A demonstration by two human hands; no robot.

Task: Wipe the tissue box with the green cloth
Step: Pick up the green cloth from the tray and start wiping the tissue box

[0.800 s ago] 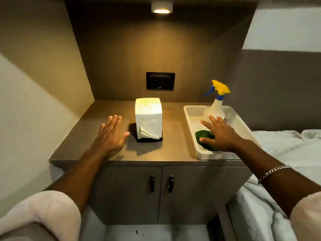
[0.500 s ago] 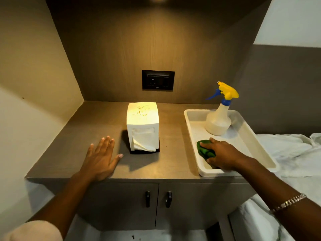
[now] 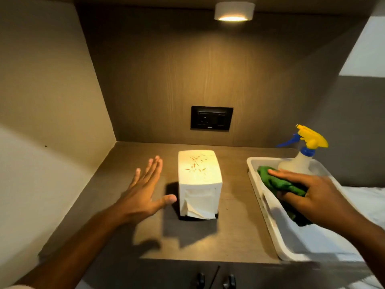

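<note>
A white tissue box stands upright in the middle of the brown counter, with reddish specks on its top and a tissue hanging out of its front. My left hand hovers open just left of the box, thumb almost touching its side. The green cloth is bunched up over the white tray on the right, and my right hand is closed around it, fingers on top.
A spray bottle with a yellow and blue trigger stands at the tray's far end. A black socket plate sits on the back wall. Cabinet door handles lie below the counter edge. White bedding lies to the right.
My right hand has closed on the green cloth and lifted it from the tray floor. My left hand has risen off the counter and moved toward the tissue box.
</note>
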